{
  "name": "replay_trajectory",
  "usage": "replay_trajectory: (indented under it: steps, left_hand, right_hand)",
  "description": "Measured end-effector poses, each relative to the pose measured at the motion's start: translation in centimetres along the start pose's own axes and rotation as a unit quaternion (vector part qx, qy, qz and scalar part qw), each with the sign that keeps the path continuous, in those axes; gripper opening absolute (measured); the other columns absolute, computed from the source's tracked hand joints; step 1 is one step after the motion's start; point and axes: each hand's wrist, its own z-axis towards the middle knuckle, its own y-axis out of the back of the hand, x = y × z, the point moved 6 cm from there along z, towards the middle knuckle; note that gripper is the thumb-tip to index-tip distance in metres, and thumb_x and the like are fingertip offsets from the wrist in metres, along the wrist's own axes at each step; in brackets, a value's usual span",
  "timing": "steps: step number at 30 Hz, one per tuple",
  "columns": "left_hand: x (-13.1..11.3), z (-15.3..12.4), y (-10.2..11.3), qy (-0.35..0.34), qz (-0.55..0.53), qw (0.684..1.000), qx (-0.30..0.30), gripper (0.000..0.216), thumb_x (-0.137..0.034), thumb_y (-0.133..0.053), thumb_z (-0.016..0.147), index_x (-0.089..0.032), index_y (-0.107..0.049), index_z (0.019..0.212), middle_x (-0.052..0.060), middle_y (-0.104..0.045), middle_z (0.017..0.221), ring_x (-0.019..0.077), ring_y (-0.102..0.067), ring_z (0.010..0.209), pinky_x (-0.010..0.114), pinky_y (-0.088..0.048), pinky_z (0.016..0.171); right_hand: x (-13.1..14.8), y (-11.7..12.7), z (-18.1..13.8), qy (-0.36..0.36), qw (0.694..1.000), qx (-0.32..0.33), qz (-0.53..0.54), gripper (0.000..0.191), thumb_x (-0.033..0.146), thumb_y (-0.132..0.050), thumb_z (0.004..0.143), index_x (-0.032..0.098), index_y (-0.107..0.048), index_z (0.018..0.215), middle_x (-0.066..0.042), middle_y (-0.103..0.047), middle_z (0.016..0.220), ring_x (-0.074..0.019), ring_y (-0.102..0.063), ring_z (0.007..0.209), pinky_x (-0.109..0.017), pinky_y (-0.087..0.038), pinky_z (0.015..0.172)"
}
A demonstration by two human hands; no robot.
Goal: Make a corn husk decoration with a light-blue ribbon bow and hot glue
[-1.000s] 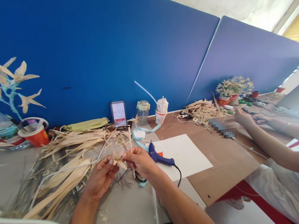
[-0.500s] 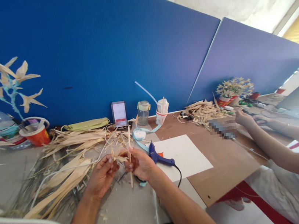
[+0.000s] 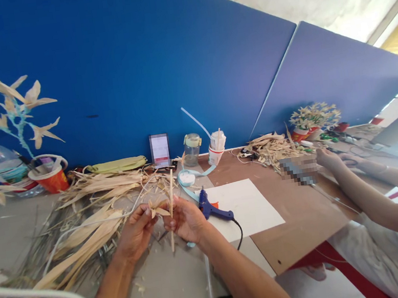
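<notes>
- Pinching one papery, pointed-petalled corn-husk flower (image 3: 159,211): the left hand (image 3: 136,231), above the grey table (image 3: 159,287).
- Pinching one straight, slim wooden stick (image 3: 171,188) just beside it: the right hand (image 3: 187,219).
- Nearby: one blue glue gun (image 3: 205,207).

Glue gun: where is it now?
Head view, just right of centre: the blue glue gun lies at the left side of the white sheet, beside the right hand.

1 red-capped bottle (image 3: 6,171), 1 upright phone (image 3: 160,151), lidded jar (image 3: 193,154)
</notes>
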Motion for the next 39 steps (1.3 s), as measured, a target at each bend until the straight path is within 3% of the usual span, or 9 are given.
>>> replay_trajectory:
  steps: [5,10,13,19,24,27,35,39]
  left_hand:
    - [-0.1,-0.1,-0.1,0.006,-0.034,0.999,-0.012,0.017,-0.015,-0.081,0.065,-0.015,-0.069,0.078,0.002,-0.065,0.071,0.0100,-0.054,0.061,0.019,-0.046,0.055]
    - [-0.8,-0.1,-0.5,-0.010,-0.077,0.997,-0.002,0.020,-0.013,-0.080,0.064,-0.015,-0.060,0.062,-0.002,-0.054,0.057,0.0074,-0.046,0.053,0.018,-0.045,0.053]
    - [-1.0,-0.1,-0.8,-0.013,-0.085,0.996,0.017,0.016,-0.016,-0.078,0.068,-0.015,-0.062,0.067,-0.002,-0.054,0.060,0.0073,-0.045,0.052,0.021,-0.046,0.055]
    - [-1.0,0.1,-0.5,-0.016,-0.099,0.995,-0.002,0.010,-0.012,-0.072,0.072,-0.017,-0.066,0.079,0.001,-0.059,0.069,0.0087,-0.051,0.055,0.025,-0.050,0.061]
    - [-1.1,0.1,-0.2,-0.017,-0.117,0.993,-0.015,0.013,-0.007,-0.070,0.072,-0.017,-0.067,0.080,0.001,-0.060,0.068,0.0074,-0.050,0.053,0.024,-0.050,0.060]
    - [-1.1,0.1,-0.2,-0.012,-0.120,0.993,-0.008,0.007,-0.011,-0.071,0.074,-0.015,-0.065,0.074,0.000,-0.058,0.065,0.0065,-0.047,0.051,0.024,-0.050,0.060]
    - [-2.0,0.2,0.2,-0.020,-0.130,0.991,0.002,0.017,-0.022,-0.077,0.073,-0.015,-0.062,0.074,-0.005,-0.048,0.057,0.0054,-0.040,0.048,0.023,-0.048,0.058]
    - [-2.5,0.3,0.6,-0.025,-0.139,0.990,-0.002,0.018,-0.022,-0.078,0.072,-0.014,-0.063,0.079,-0.007,-0.044,0.056,0.0048,-0.038,0.047,0.022,-0.046,0.056]
  right_hand:
    - [-0.3,-0.4,0.0,-0.012,0.999,0.023,0.027,0.041,0.055,-0.064,0.075,0.015,-0.070,0.082,-0.001,-0.059,0.066,-0.0077,-0.034,0.047,-0.022,-0.025,0.048]
    - [-0.1,-0.5,0.1,-0.001,0.998,0.001,0.065,0.046,0.057,-0.058,0.078,0.014,-0.070,0.090,-0.005,-0.066,0.079,-0.0079,-0.033,0.047,-0.022,-0.025,0.046]
    - [-0.2,-0.1,0.3,-0.009,0.998,-0.025,0.064,0.040,0.052,-0.060,0.078,0.014,-0.069,0.086,-0.004,-0.066,0.075,-0.0086,-0.040,0.049,-0.021,-0.029,0.046]
    - [0.2,1.6,0.7,0.046,0.991,-0.125,-0.019,0.029,0.043,-0.072,0.071,0.017,-0.066,0.079,0.000,-0.062,0.070,-0.0102,-0.052,0.052,-0.022,-0.041,0.049]
    - [0.7,2.4,0.8,0.080,0.980,-0.150,-0.105,0.034,0.047,-0.075,0.066,0.017,-0.061,0.073,0.001,-0.061,0.064,-0.0122,-0.056,0.054,-0.025,-0.046,0.052]
    - [0.9,2.9,0.8,0.092,0.968,-0.174,-0.155,0.035,0.046,-0.076,0.066,0.017,-0.063,0.080,0.002,-0.061,0.064,-0.0134,-0.059,0.058,-0.026,-0.048,0.058]
    - [1.1,3.2,0.7,0.119,0.951,-0.192,-0.210,0.037,0.036,-0.074,0.067,0.019,-0.063,0.098,-0.002,-0.064,0.087,-0.0160,-0.063,0.077,-0.031,-0.050,0.075]
    - [1.9,3.6,0.5,0.141,0.916,-0.230,-0.298,0.037,0.034,-0.072,0.066,0.018,-0.063,0.099,-0.005,-0.061,0.101,-0.0179,-0.061,0.082,-0.033,-0.048,0.078]
